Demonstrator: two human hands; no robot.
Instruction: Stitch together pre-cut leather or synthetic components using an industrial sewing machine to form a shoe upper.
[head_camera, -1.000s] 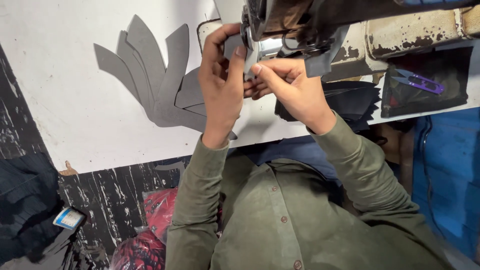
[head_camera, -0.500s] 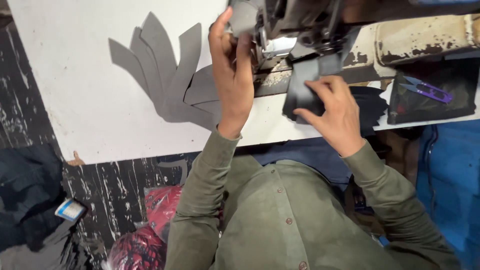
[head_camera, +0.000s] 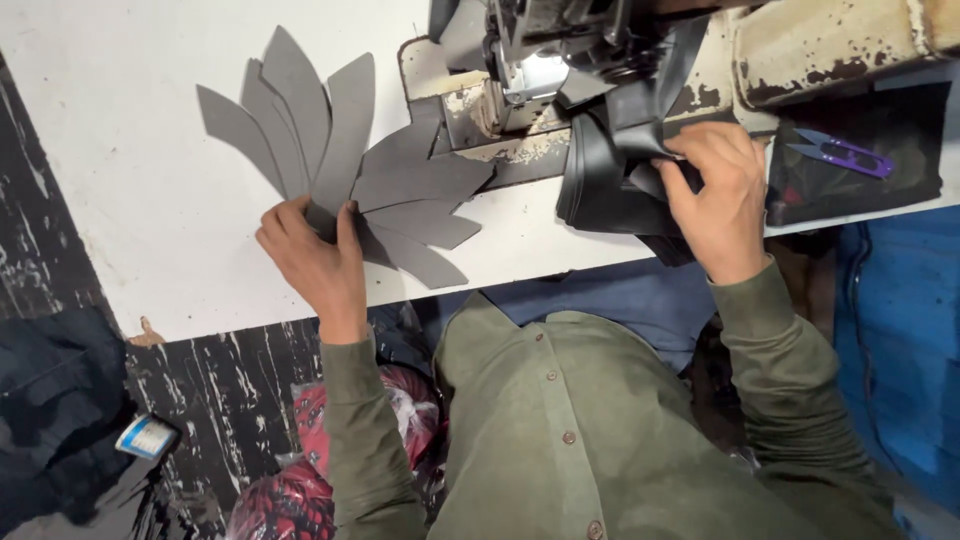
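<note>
The grey cut pieces (head_camera: 340, 170) lie fanned out on the white table (head_camera: 120, 150), just left of the sewing machine (head_camera: 560, 60), their narrow ends gathered toward one point near the table's front edge and their pointed tips spreading away from it. They look thin, flat and light, probably a soft leather or synthetic sheet: limp enough to droop if lifted by a tip, yet with enough body to keep their cut outline. The top one would likely slide easily off its neighbours, so the gathered narrow ends are the sensible place to pinch a single piece. The left hand (head_camera: 315, 262) rests there, fingers spread slightly and pressing on the lowest ends of the fan; whether it has gripped one piece I cannot tell.

Right of the machine's needle area, the right hand (head_camera: 712, 190) has its fingers curled and closed on a stack of black pieces (head_camera: 605, 185) that bends under the grip, so that material seems supple too.

Farther right of the machine, purple thread snips (head_camera: 842, 155) lie on a dark cloth (head_camera: 900, 130). Below the table's front edge, left of the machine, red bagged material (head_camera: 330, 440) sits by the person's olive-green sleeve.
</note>
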